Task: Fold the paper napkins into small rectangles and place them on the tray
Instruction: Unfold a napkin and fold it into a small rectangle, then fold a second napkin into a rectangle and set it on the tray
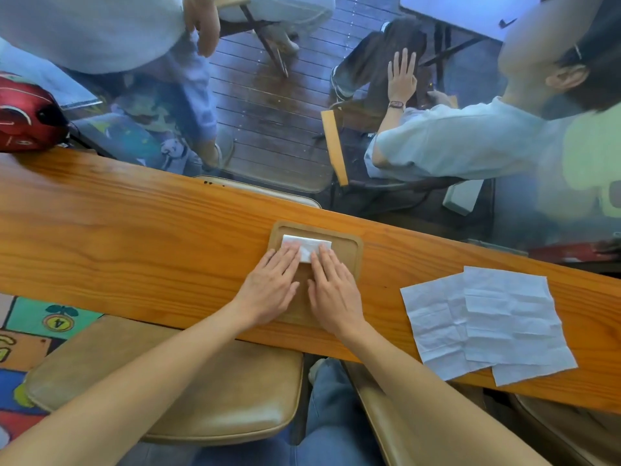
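The near edge of the folded napkin [307, 246] lies hidden under the fingertips of the left hand [268, 290] and right hand [332, 290], which also cover the middle of the tray [353, 250]. At the left edge, a red helmet [28, 116] is cut off. The stacked napkins [487, 324], lower right, overlap, so their count cannot be told.

A white folded napkin [311, 247] lies flat in my wooden tray [355, 253]; two unfolded, creased napkins [484, 322] lie overlapping to its right.
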